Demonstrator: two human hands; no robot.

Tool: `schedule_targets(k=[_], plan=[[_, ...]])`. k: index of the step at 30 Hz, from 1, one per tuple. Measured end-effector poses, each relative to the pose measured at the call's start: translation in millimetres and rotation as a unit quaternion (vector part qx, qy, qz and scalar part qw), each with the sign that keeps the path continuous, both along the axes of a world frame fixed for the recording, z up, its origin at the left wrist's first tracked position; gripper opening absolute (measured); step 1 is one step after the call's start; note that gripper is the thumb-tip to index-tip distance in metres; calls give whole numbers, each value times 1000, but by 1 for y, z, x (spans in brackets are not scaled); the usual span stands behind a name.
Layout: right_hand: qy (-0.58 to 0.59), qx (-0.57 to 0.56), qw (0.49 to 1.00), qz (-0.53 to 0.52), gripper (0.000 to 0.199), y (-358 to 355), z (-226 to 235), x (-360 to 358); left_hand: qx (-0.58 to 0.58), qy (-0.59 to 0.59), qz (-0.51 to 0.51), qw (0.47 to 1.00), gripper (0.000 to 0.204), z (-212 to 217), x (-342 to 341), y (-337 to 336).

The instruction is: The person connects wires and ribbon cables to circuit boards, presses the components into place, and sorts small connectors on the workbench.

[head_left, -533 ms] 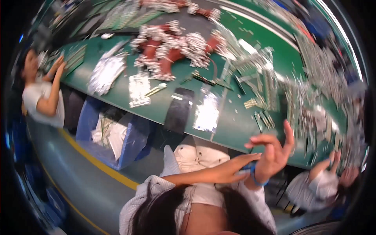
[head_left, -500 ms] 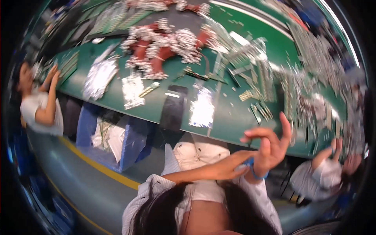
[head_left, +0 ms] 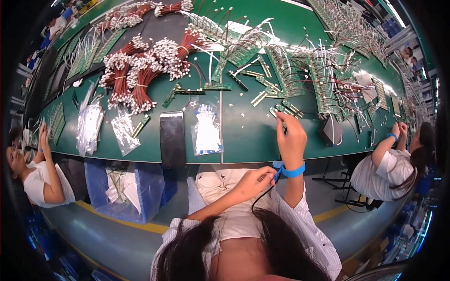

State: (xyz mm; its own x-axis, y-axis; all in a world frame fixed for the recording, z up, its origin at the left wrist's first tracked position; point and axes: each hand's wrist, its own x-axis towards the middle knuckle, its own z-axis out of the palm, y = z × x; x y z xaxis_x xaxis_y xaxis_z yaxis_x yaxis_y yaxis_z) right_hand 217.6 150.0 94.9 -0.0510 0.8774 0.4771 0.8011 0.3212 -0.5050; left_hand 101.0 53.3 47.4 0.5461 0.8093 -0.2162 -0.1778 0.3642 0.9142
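My left hand point(head_left: 255, 181) is closed on the blue wrist strap point(head_left: 294, 169) where its buckle and black cord meet, beside my right wrist. The strap circles that wrist. My right hand point(head_left: 291, 140) is raised over the table's front part, fingers loosely bent and holding nothing that I can see. Its fingertips are nearest to several small narrow circuit boards point(head_left: 292, 108); whether they touch is unclear. A clear bag of white and blue parts point(head_left: 206, 131) lies left of the hand, and a dark flat phone-like slab point(head_left: 172, 136) is beside the bag.
Bundles of red wires with white connectors point(head_left: 140, 70) lie at the back left. Wired green boards point(head_left: 281, 70) spread over the back right. A black box-shaped thing point(head_left: 331, 131) is at right. Below the edge stands a blue bin point(head_left: 152, 187). Co-workers sit on both sides.
My right hand has moved left and forward over the table, its spread fingers now loosely bent. My left hand stays at the wrist strap. The whole view has shifted and become sharper.
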Motion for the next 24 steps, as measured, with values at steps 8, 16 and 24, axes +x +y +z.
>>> schedule_targets(k=[8,16,24], plan=[[-126,-17,989,-70,22,10,-20,31,161,210,124,956,18,12,-27,67],[-100,-29,994,-42,23,1,-26,36,381,496,226,747,21,9,-3,153],[-82,-19,995,-47,22,0,-31,51,355,521,208,748,21,7,-8,155]])
